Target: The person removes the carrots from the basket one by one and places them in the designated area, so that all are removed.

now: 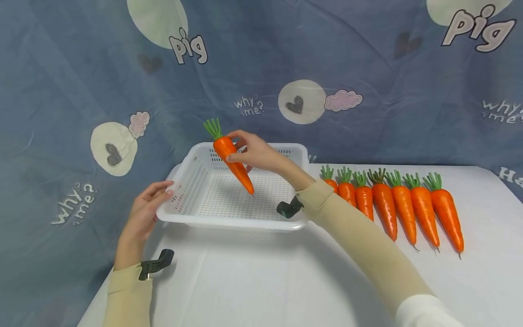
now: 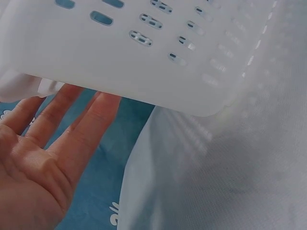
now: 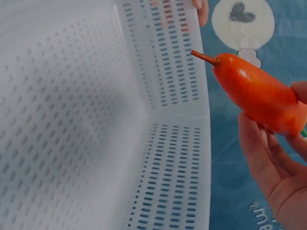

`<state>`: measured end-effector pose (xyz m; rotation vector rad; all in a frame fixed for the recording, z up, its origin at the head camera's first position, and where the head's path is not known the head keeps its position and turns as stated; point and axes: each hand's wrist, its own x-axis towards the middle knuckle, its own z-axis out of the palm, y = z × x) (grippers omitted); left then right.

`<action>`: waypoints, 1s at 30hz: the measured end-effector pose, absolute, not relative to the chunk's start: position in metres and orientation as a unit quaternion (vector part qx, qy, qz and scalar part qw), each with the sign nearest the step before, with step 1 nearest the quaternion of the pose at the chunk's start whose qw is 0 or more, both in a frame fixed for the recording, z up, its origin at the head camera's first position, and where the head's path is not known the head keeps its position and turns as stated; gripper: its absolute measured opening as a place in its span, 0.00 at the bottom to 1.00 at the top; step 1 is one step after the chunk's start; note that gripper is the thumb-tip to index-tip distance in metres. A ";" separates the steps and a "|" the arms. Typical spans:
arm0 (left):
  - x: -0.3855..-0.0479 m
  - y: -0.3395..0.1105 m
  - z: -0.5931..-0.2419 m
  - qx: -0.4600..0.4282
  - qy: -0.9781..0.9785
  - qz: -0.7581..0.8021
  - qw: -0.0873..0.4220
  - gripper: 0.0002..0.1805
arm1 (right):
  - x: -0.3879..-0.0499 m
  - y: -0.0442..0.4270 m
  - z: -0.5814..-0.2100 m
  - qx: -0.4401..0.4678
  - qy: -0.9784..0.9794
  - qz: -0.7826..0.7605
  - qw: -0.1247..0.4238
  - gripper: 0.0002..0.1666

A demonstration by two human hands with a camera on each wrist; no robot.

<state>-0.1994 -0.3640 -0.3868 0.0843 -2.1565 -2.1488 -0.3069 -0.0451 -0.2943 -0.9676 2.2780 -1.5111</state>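
Observation:
My right hand (image 1: 257, 152) grips an orange carrot (image 1: 234, 164) with green stalks, holding it tilted over the white plastic basket (image 1: 233, 221). The carrot's thin tip points down to the right in the head view. Close up in the right wrist view, fingers (image 3: 261, 153) and thumb hold the carrot (image 3: 259, 93) around its thick end. At the basket's left end, my left hand (image 1: 145, 209) holds the rim. Seen from the left wrist, its fingers (image 2: 86, 127) reach behind the basket wall (image 2: 120, 67), which hides their tips; the thumb is not visible there.
Several carrots (image 1: 404, 204) lie in a row on the white table (image 1: 245, 281), right of the basket; my right sleeve (image 1: 359, 245) partly covers some. A blue printed cloth (image 1: 245, 63) hangs behind. The table's left edge runs below my left arm.

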 end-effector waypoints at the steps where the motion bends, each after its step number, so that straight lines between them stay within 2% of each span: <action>1: -0.200 -0.364 -0.387 0.028 -0.708 -0.704 0.048 0.20 | -0.305 -0.044 -0.293 -0.332 0.780 -0.517 0.120 0.34; 20: -0.197 -0.364 -0.386 0.028 -0.714 -0.698 0.047 0.20 | -0.271 -0.012 -0.283 -0.369 0.772 -0.505 0.109 0.36; 30: -0.196 -0.361 -0.384 0.041 -0.715 -0.696 0.050 0.21 | -0.257 0.011 -0.277 -0.347 0.774 -0.519 0.109 0.35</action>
